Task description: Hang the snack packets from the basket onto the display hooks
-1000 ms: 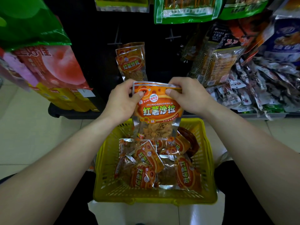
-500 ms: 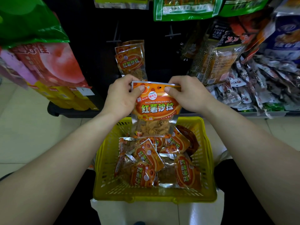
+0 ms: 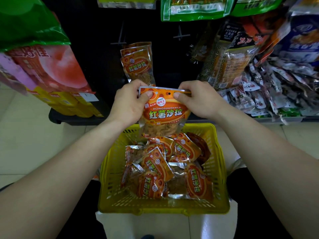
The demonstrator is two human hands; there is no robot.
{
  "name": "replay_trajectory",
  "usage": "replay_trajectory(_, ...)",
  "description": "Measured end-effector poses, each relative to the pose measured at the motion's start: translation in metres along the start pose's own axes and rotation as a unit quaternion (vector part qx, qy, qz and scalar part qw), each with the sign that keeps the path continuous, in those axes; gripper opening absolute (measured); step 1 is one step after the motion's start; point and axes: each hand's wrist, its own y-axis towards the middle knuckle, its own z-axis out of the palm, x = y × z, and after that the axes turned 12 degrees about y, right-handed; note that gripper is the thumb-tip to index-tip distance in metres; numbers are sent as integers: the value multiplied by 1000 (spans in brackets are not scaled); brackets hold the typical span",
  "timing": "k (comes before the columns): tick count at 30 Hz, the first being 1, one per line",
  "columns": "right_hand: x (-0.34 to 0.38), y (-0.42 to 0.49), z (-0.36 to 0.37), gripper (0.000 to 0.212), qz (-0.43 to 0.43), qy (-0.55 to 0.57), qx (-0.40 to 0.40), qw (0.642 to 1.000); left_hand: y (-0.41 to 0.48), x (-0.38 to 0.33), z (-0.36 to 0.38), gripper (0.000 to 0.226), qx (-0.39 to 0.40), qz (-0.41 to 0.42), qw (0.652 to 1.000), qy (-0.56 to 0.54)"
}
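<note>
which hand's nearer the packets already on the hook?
Left. The left hand sits just below the hung packets; the right hand is below them and off to their right. Both pinch the held packet.

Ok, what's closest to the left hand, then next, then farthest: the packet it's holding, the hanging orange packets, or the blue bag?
1. Held packet, pinched in the left hand.
2. Hanging orange packets, just above.
3. Blue bag, far upper right.
</note>
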Motion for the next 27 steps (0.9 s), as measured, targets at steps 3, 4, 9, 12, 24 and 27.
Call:
replay_trajectory(3,-1,1,-1,19,5,-3,11,1000,0,1,0,6,1,8,1000,1)
replay_trajectory(4,-1,1,-1,19,8,-7,21,1000,-1,2,0,6,4,11,1000,2)
replay_trajectory(9,4,5,1,22,28,-5,77,997,-5,6,1,7,8,19,1000,7)
replay_trajectory(12,10,8,15,12,-4,-56,76,995,-11,7,-2,6,6,34,999,17)
replay_trajectory(24,39,30,32,16,-57,-253,-44,965,-30,55,-43,25,8,-25,998,56)
replay_trajectory(27,40,52,27,15,-75,-295,-66,950,-36,70,-39,27,52,-41,994,92)
